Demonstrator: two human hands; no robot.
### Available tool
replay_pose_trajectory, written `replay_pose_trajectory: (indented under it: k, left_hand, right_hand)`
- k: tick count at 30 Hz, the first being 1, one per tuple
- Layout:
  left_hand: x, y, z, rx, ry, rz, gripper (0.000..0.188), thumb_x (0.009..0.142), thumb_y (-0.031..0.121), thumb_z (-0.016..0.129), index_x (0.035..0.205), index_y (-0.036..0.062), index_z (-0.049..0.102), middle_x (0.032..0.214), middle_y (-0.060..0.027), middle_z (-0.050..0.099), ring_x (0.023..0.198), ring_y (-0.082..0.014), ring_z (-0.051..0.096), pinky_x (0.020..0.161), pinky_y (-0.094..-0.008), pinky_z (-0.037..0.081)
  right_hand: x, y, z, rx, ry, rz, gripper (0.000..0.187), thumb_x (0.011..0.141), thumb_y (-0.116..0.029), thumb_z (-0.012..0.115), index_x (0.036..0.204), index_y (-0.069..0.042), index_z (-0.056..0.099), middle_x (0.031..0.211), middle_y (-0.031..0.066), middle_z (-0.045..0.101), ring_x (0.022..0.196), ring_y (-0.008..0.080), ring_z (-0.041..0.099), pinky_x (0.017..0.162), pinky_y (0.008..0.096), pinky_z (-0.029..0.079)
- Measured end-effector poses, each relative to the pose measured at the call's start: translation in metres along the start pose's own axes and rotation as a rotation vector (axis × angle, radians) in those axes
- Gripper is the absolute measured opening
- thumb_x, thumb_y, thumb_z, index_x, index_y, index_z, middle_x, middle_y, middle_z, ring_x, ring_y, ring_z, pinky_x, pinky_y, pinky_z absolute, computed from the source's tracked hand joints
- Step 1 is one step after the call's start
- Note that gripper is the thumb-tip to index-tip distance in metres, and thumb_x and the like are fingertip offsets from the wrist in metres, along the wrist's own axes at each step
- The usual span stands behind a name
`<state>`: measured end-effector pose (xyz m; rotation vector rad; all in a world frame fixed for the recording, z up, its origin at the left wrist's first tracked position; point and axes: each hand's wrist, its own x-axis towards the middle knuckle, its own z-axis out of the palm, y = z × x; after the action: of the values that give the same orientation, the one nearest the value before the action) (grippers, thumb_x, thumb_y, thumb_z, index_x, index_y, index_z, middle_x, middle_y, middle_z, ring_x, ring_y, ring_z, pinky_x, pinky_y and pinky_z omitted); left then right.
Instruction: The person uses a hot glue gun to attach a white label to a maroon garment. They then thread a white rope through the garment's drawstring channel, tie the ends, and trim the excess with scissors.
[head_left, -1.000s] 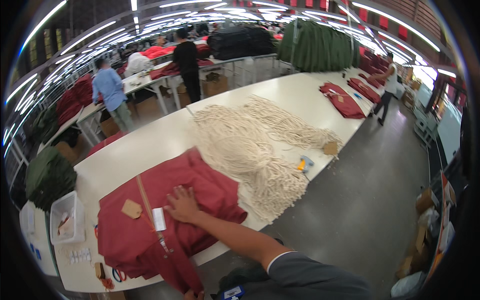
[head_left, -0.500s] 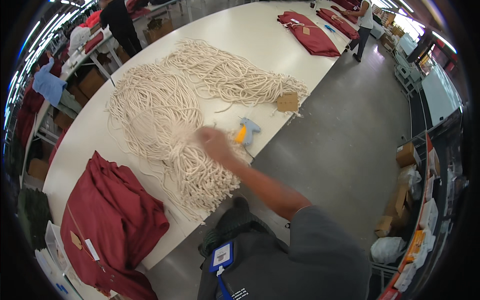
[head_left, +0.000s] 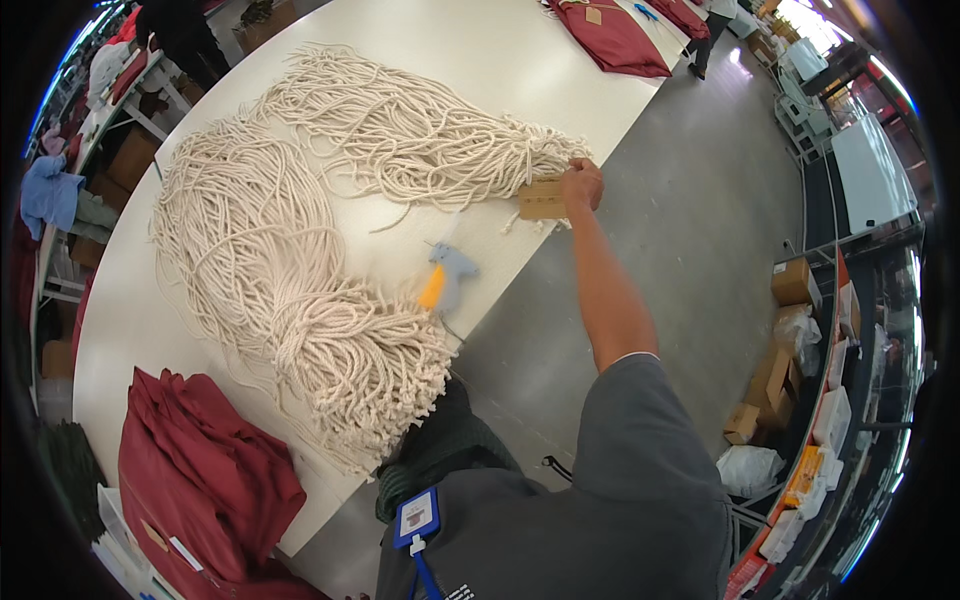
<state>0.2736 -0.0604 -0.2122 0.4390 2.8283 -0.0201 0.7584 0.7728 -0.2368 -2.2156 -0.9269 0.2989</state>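
My right hand (head_left: 583, 185) reaches out to the table's front edge and closes on a small stack of brown cardboard tags (head_left: 540, 199). The tags lie against the end of a long bundle of cream cords (head_left: 420, 140). A second, bigger heap of cream cords (head_left: 290, 290) spreads across the white table (head_left: 520, 60) to the left. A blue tagging gun with an orange part (head_left: 446, 280) lies between the two bundles, near the edge. My left hand is out of view.
Dark red garments (head_left: 200, 480) are piled at the table's near left end, and more red garments (head_left: 612, 35) lie at the far end. Cardboard boxes (head_left: 792, 281) and white bags (head_left: 748, 468) line the grey floor on the right. Other people stand at the far tables.
My right hand moved from the red garment pile, past the tagging gun, out to the brown tags at the far cord bundle. My view swung right along the table.
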Motion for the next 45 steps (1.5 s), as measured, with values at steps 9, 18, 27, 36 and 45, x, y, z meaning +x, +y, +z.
replay_pose_trajectory:
  k: [9,18,27,36,45]
  left_hand:
    - [0.002,-0.002,0.031,-0.631,-0.554,-0.136,0.044,0.096,0.024,0.059,0.135,0.0042,0.054,0.124,-0.0172,0.063,0.111,-0.0328,0.062,0.093,-0.0467,0.051]
    - [0.023,-0.020,0.061,-1.262,-0.843,-0.279,0.041,0.101,0.016,0.056,0.139,0.0017,0.050,0.129,-0.0193,0.061,0.115,-0.0339,0.061,0.096,-0.0462,0.052]
    - [0.058,-0.003,0.075,-0.709,-0.674,0.320,0.037,0.101,0.019,0.059,0.135,0.0040,0.056,0.123,-0.0170,0.065,0.109,-0.0305,0.063,0.086,-0.0459,0.056]
    - [0.106,0.097,0.087,-0.405,-0.973,0.296,0.041,0.095,0.026,0.064,0.128,0.0017,0.062,0.114,-0.0148,0.070,0.099,-0.0283,0.066,0.081,-0.0426,0.055]
    - [0.127,0.228,-0.030,0.323,-1.202,0.942,0.046,0.088,0.033,0.069,0.121,-0.0007,0.068,0.106,-0.0125,0.075,0.088,-0.0262,0.068,0.077,-0.0392,0.053]
  right_hand:
    - [0.081,-0.003,0.036,-0.021,-0.268,-0.007,0.020,0.085,-0.024,0.071,0.102,-0.016,0.078,0.089,0.0050,0.073,0.087,0.0207,0.069,0.075,0.0369,0.057]
    - [0.108,-0.024,-0.026,0.393,-0.773,0.233,0.016,0.095,-0.026,0.067,0.093,-0.011,0.068,0.086,0.0007,0.067,0.074,0.0134,0.063,0.064,0.0309,0.050]
    - [0.091,-0.007,-0.067,0.623,-0.900,0.272,0.014,0.099,-0.018,0.062,0.108,-0.007,0.064,0.091,0.0021,0.067,0.078,0.0150,0.063,0.069,0.0330,0.053]
    - [0.148,-0.002,-0.268,1.695,0.223,0.185,0.014,0.099,-0.017,0.058,0.097,-0.003,0.061,0.080,0.0073,0.062,0.069,0.0164,0.061,0.067,0.0335,0.054]
    - [-0.077,-0.072,-0.651,1.170,0.933,-1.035,0.017,0.098,-0.009,0.062,0.111,0.002,0.060,0.100,0.0173,0.072,0.092,0.0264,0.074,0.075,0.0358,0.064]
